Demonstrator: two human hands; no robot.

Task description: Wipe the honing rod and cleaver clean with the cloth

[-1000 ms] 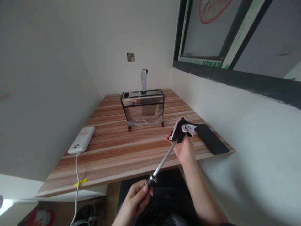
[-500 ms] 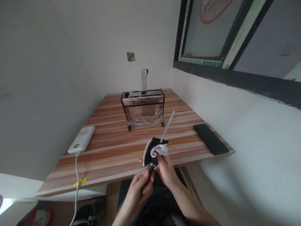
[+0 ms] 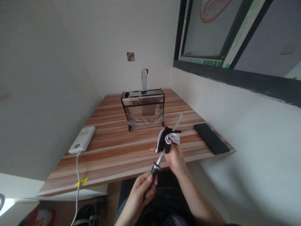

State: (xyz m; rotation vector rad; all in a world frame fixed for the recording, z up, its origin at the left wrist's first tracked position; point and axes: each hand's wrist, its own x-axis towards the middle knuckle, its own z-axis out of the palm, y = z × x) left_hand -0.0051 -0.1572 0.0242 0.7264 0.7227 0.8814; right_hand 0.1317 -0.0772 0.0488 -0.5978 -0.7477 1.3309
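My left hand (image 3: pixel 144 187) is closed around the black handle of a honing steel (image 3: pixel 161 158), whose pale rod points up and away to the right. A metal collar sits between handle and rod. My right hand (image 3: pixel 174 157) grips a black and white cloth (image 3: pixel 167 140) wrapped around the middle of the rod. The rod's tip sticks out beyond the cloth, above the table. Some of the right fingers are hidden behind the cloth.
A knife block (image 3: pixel 143 103) with clear sides stands on the wood-patterned table (image 3: pixel 105 141), a plastic-wrapped handle rising from it. A black phone (image 3: pixel 211 138) lies at the right edge. A white power bank (image 3: pixel 82 139) with a cable (image 3: pixel 77 175) lies at the left.
My right hand and the cloth have slid up the rod, away from the handle, baring the collar and lower rod. The honing steel has shifted slightly right.
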